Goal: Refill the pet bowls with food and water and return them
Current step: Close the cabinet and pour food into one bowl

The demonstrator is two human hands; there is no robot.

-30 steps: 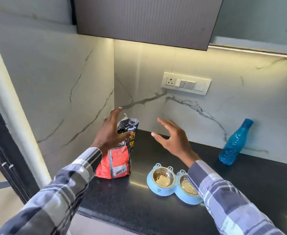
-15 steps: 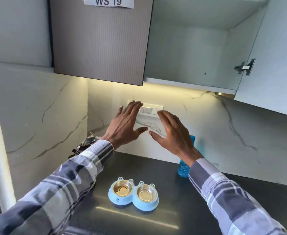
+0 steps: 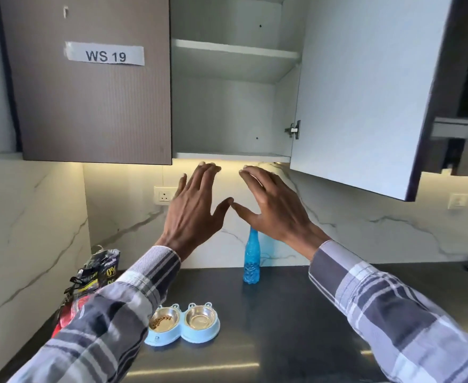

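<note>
A cabinet (image 3: 227,111) hangs over the dark surface (image 3: 282,327), its right door (image 3: 365,92) swung open and its left door (image 3: 89,106) closed, labelled "WS 19". Both hands, left (image 3: 192,214) and right (image 3: 271,208), are raised below the cabinet's bottom edge, fingers spread and holding nothing, thumbs nearly touching. On the surface stand a food bag (image 3: 94,277) at the left, a blue bottle (image 3: 251,261) by the wall partly behind the right hand, and the twin bowls (image 3: 183,324) nearer, kibble in the left one.

My left hand (image 3: 194,214) off food bag (image 3: 89,283), raised with my right hand (image 3: 271,208) toward open cabinet (image 3: 227,114), fingers spread, thumb tips now nearly touching. View tilted up: shelves visible.
</note>
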